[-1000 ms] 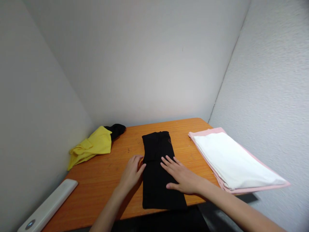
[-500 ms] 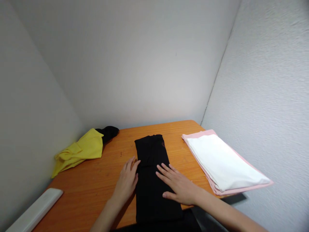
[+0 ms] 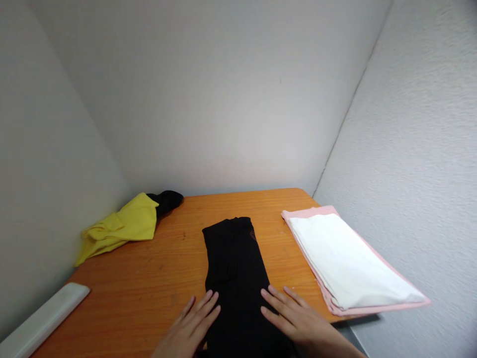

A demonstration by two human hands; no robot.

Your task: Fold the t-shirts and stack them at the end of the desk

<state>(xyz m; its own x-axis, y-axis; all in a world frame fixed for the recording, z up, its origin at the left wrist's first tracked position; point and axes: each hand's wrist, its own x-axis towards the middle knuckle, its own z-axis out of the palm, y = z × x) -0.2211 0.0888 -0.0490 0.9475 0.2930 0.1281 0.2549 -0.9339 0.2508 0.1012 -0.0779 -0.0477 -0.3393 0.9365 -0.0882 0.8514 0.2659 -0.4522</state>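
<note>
A black garment (image 3: 238, 268), folded into a long narrow strip, lies lengthwise down the middle of the wooden table (image 3: 156, 278). A small reddish mark shows near its far right corner. My left hand (image 3: 192, 323) rests flat at its left edge, fingertips on the cloth and fingers stretched forward. On the right edge lies my right hand (image 3: 294, 315), with spread fingers touching the fabric. Neither hand grips anything. The near end of the garment runs out of the bottom of the view.
Folded white cloth (image 3: 346, 258) lies on folded pink cloth (image 3: 311, 213) at the right, overhanging the table edge. A yellow garment (image 3: 137, 219) and a black cloth (image 3: 169, 200) sit at the far left by the wall. A white oblong object (image 3: 44, 315) is at the near left.
Both hands have slid back toward me along the black garment. Its far end sits slightly nearer, and its left edge looks more curved.
</note>
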